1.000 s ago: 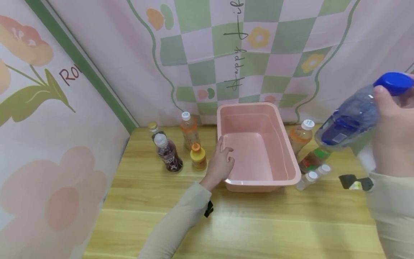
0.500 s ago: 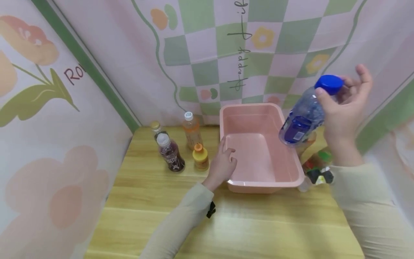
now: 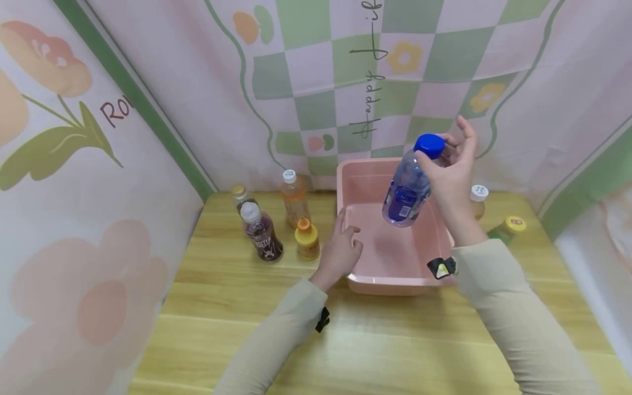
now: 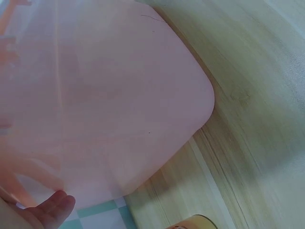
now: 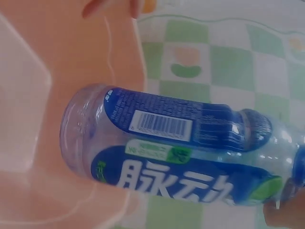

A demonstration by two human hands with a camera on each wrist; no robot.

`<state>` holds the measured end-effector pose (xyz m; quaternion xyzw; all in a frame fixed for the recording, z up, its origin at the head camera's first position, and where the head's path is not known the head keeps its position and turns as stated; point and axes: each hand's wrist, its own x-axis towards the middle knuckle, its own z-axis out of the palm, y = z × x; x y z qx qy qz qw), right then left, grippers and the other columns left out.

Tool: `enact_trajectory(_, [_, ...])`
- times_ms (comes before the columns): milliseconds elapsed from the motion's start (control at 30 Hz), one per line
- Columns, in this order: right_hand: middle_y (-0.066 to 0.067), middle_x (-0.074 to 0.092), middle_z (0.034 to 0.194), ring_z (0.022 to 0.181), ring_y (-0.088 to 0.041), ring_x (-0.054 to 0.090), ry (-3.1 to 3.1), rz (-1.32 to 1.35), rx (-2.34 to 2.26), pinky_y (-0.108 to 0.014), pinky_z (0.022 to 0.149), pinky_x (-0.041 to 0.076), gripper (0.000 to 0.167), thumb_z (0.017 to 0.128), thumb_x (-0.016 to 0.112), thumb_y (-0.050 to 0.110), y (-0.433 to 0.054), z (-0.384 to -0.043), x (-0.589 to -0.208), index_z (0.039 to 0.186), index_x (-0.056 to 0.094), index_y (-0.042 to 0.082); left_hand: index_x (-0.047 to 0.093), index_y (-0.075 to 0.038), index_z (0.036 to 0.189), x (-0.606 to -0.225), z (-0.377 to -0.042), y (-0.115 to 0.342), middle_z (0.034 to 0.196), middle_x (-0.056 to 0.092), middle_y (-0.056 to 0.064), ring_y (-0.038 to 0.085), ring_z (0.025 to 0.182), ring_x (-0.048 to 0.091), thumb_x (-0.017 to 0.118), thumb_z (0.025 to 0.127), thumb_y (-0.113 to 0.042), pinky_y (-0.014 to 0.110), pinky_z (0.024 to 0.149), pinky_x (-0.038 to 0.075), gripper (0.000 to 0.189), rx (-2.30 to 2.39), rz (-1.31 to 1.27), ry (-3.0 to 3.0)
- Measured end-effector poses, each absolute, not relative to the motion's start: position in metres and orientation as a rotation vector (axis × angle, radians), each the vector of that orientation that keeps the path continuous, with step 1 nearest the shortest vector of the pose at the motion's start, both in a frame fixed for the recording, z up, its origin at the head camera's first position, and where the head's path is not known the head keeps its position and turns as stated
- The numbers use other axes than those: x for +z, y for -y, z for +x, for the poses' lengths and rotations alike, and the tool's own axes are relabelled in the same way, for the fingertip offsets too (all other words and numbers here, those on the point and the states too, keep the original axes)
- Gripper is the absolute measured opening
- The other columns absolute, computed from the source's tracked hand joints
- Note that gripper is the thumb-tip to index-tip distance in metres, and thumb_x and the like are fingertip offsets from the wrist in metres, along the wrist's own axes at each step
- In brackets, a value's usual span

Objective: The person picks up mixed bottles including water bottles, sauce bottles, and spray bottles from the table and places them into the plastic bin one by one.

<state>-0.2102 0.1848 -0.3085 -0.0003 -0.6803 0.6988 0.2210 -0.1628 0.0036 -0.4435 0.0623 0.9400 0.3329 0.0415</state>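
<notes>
A clear plastic drink bottle (image 3: 405, 197) with a blue cap and blue label hangs tilted over the pink basin (image 3: 390, 281). My right hand (image 3: 453, 178) pinches it by the neck, just under the cap. Close up in the right wrist view, the bottle (image 5: 167, 143) shows its barcode and white lettering, with its base toward the basin's inside. On the basin's left rim, my left hand (image 3: 339, 253) grips the edge, fingers over the inner side. The left wrist view shows fingertips (image 4: 64, 202) against the basin wall (image 4: 119, 86).
Left of the basin stand a dark purple drink bottle (image 3: 264, 238), an orange drink bottle (image 3: 295, 206), a small yellow bottle (image 3: 308, 244) and a gold-capped bottle (image 3: 241, 195). To the right are a white-capped bottle (image 3: 479, 203) and a yellow-capped bottle (image 3: 508, 229). A patterned curtain (image 3: 306, 71) hangs behind.
My right hand has carried the blue-capped bottle leftward from the far right to above the basin. The left hand has stayed on the rim.
</notes>
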Motion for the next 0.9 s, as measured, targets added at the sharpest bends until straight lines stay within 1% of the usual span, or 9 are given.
enact_trajectory(167, [0.014,0.042,0.106,0.103,-0.005,0.051,2.124,-0.012,1.747,-0.025,0.096,0.043,0.079,0.082,0.066,0.003,-0.175,-0.218,-0.321,0.146,0.026,0.026,0.062,-0.012,0.123,-0.443,-0.163,-0.004,0.163,0.009,-0.001,0.009,0.061,0.050,0.052,0.091,-0.020,0.018,0.050,0.042,0.034,1.010,0.185,-2.866])
enact_trajectory(233, [0.014,0.040,0.104,0.104,-0.009,0.052,2.165,-0.006,1.735,-0.027,0.096,0.043,0.079,0.082,0.066,0.002,-0.171,-0.221,-0.326,0.146,0.027,0.025,0.062,-0.012,0.123,-0.443,-0.163,-0.004,0.163,0.009,-0.002,0.009,0.062,0.050,0.052,0.091,-0.020,0.018,0.050,0.042,0.034,1.003,0.179,-2.863])
enact_trajectory(367, [0.013,0.039,0.106,0.113,-0.020,0.052,2.268,-0.009,1.732,-0.033,0.101,0.042,0.078,0.082,0.067,0.003,-0.165,-0.228,-0.335,0.146,0.026,0.022,0.062,-0.012,0.122,-0.442,-0.163,-0.004,0.163,0.009,-0.001,0.010,0.064,0.051,0.052,0.091,-0.020,0.018,0.051,0.042,0.033,0.988,0.183,-2.872])
enact_trajectory(433, [0.008,0.042,0.112,0.118,-0.024,0.049,2.324,-0.013,1.733,-0.037,0.104,0.041,0.079,0.084,0.068,0.006,-0.163,-0.230,-0.339,0.147,0.024,0.023,0.062,-0.011,0.121,-0.442,-0.163,-0.004,0.163,0.010,0.001,0.011,0.065,0.052,0.053,0.091,-0.019,0.018,0.051,0.042,0.033,0.986,0.194,-2.880])
enact_trajectory(500, [0.001,0.045,0.121,0.120,-0.026,0.047,2.363,-0.016,1.750,-0.042,0.106,0.040,0.080,0.085,0.067,0.006,-0.161,-0.233,-0.343,0.148,0.021,0.024,0.062,-0.011,0.121,-0.442,-0.162,-0.004,0.163,0.011,0.002,0.011,0.065,0.052,0.052,0.091,-0.019,0.018,0.050,0.042,0.033,0.990,0.198,-2.882])
enact_trajectory(600, [-0.010,0.047,0.134,0.123,-0.027,0.046,2.408,-0.031,1.772,-0.044,0.107,0.039,0.081,0.086,0.067,0.006,-0.158,-0.237,-0.349,0.149,0.019,0.024,0.062,-0.011,0.122,-0.443,-0.162,-0.004,0.163,0.010,0.001,0.010,0.065,0.052,0.052,0.090,-0.020,0.018,0.050,0.042,0.034,0.990,0.202,-2.878])
enact_trajectory(633, [-0.012,0.047,0.137,0.123,-0.026,0.045,2.413,-0.035,1.792,-0.044,0.106,0.040,0.081,0.086,0.066,0.005,-0.157,-0.239,-0.351,0.149,0.019,0.024,0.062,-0.011,0.122,-0.444,-0.162,-0.004,0.163,0.009,0.000,0.010,0.064,0.051,0.051,0.090,-0.020,0.018,0.050,0.042,0.034,0.990,0.201,-2.876])
enact_trajectory(733, [-0.015,0.047,0.140,0.127,-0.028,0.045,2.396,-0.029,1.871,-0.043,0.107,0.040,0.081,0.085,0.065,-0.001,-0.152,-0.244,-0.357,0.149,0.019,0.019,0.062,-0.011,0.122,-0.444,-0.163,-0.003,0.163,0.008,-0.001,0.010,0.063,0.051,0.050,0.091,-0.020,0.018,0.049,0.042,0.035,0.994,0.199,-2.870])
enact_trajectory(900, [-0.023,0.048,0.139,0.131,-0.033,0.045,2.356,0.009,1.928,-0.041,0.112,0.038,0.079,0.081,0.063,-0.012,-0.145,-0.252,-0.369,0.146,0.021,0.005,0.063,-0.011,0.122,-0.444,-0.164,-0.003,0.163,0.011,0.002,0.011,0.061,0.051,0.050,0.091,-0.021,0.019,0.049,0.042,0.034,0.984,0.223,-2.885])
